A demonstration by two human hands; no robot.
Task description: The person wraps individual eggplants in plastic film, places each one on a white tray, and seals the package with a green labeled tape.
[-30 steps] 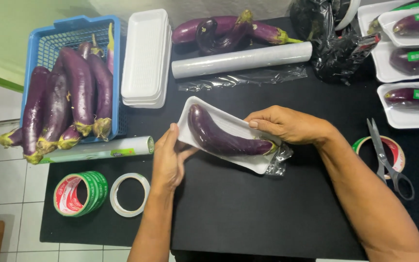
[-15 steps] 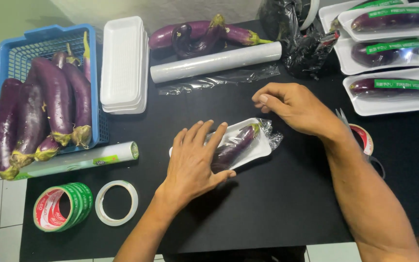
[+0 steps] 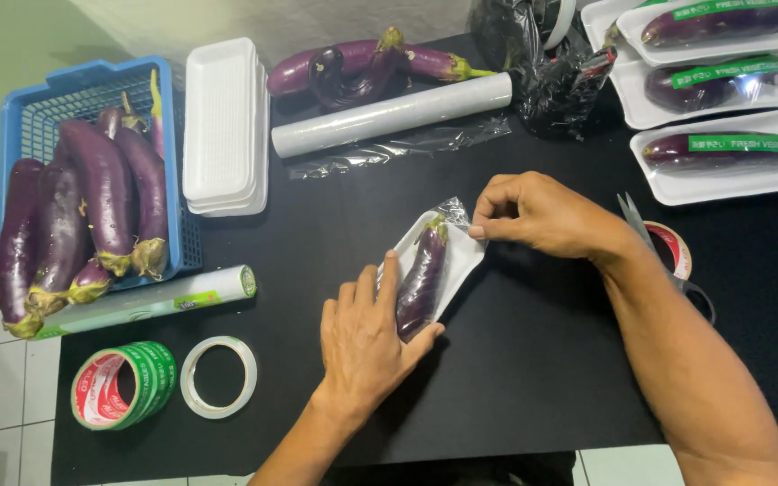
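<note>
On black table (image 3: 533, 378) — left hand (image 3: 366, 337) flat on trayed eggplant (image 3: 422, 279), right hand (image 3: 542, 216) pinching wrap (image 3: 454, 212).

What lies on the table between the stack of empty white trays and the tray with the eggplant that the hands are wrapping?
Head view: only bare black table separates the stack of empty trays from the tray being wrapped. The clear film strip lies farther back.

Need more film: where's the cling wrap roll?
Head view, upper centre: the roll lies on the black table, just below the loose eggplants.
</note>
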